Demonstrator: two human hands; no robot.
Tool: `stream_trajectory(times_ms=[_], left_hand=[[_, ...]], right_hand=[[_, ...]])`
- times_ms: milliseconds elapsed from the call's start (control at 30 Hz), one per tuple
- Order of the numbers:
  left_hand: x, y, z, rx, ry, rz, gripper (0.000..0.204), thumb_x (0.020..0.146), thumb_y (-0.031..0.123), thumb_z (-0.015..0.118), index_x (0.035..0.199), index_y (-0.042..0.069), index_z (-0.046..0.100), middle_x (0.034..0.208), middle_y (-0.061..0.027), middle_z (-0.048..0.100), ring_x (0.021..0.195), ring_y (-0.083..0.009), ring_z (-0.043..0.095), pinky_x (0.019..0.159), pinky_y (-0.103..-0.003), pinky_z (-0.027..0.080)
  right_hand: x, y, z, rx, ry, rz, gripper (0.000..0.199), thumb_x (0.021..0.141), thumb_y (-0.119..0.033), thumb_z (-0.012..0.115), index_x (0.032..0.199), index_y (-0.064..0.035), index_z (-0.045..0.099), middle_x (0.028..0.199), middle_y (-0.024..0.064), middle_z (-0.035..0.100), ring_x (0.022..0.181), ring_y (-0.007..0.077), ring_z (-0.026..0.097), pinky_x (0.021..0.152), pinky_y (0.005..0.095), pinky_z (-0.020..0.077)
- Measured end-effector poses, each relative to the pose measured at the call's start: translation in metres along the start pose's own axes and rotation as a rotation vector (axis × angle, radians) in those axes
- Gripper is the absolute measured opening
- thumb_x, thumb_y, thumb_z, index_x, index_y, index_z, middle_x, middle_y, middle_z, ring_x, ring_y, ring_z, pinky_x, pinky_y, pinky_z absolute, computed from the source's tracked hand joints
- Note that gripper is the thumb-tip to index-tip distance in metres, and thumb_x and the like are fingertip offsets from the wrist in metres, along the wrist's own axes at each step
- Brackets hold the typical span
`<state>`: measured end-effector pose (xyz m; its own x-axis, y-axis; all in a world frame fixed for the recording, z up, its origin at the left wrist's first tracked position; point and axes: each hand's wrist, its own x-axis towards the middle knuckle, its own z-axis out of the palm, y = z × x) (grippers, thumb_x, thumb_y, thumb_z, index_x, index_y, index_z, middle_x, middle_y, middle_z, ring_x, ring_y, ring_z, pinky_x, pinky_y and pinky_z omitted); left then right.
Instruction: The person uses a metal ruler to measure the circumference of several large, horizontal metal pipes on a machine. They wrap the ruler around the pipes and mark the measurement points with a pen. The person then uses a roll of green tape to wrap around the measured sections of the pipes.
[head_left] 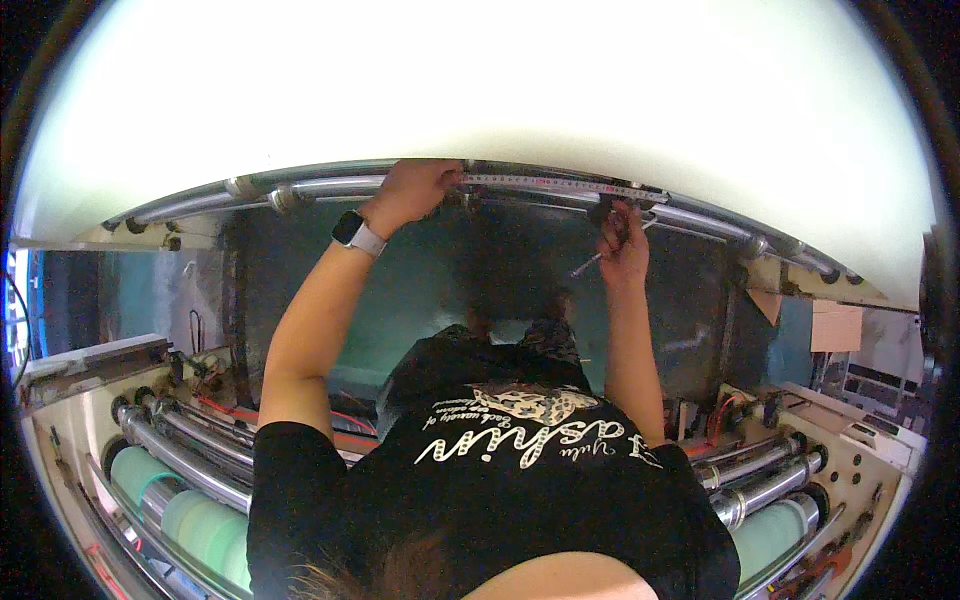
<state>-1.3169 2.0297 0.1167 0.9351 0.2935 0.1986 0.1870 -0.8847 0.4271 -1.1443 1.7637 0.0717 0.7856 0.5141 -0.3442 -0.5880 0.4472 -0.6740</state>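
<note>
A metal measuring tape (pixel 540 182) is stretched along the bright steel shafts (pixel 335 187) of a machine. At the tape's left end, my left hand (pixel 412 190) pinches with its fingertips on or beside the strip; a pale-banded watch (pixel 352 231) is on that wrist. My right hand (pixel 625 245) curls below the tape's right part, closed around a slim metal tool (pixel 587 265) that sticks out toward the lower left. A dark round piece (pixel 600 212) sits by the right fingers; whether it is the tape's case or a machine part cannot be made out.
A large white panel (pixel 480 80) overhangs the shafts. Collars (pixel 283 197) sit on the shafts at both sides. Behind me are rollers with green material (pixel 205 525) at left and right (pixel 775 535), set in pale side frames. A cardboard piece (pixel 836 327) stands far right.
</note>
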Motion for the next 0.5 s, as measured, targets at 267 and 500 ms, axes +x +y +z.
stream_trajectory(times_ms=[267, 500], left_hand=[[0.007, 0.004, -0.006, -0.097, -0.051, 0.034, 0.013, 0.078, 0.016, 0.053, 0.086, 0.006, 0.058, 0.085, -0.0157, 0.059, 0.080, -0.0338, 0.057, 0.068, -0.042, 0.045], [0.007, 0.006, -0.010, 0.064, -0.044, -0.063, 0.017, 0.078, 0.018, 0.049, 0.085, 0.006, 0.059, 0.083, -0.0171, 0.060, 0.078, -0.0350, 0.057, 0.069, -0.044, 0.045]], right_hand=[[0.019, 0.000, 0.016, -0.111, 0.112, -0.154, 0.011, 0.082, -0.015, 0.058, 0.077, -0.0088, 0.049, 0.063, 0.0017, 0.052, 0.043, 0.0090, 0.039, 0.034, 0.0215, 0.0279], [0.024, 0.005, 0.011, -0.114, 0.192, -0.204, 0.021, 0.079, -0.014, 0.060, 0.063, -0.0085, 0.048, 0.057, 0.0026, 0.047, 0.044, 0.0111, 0.039, 0.038, 0.0238, 0.0274]])
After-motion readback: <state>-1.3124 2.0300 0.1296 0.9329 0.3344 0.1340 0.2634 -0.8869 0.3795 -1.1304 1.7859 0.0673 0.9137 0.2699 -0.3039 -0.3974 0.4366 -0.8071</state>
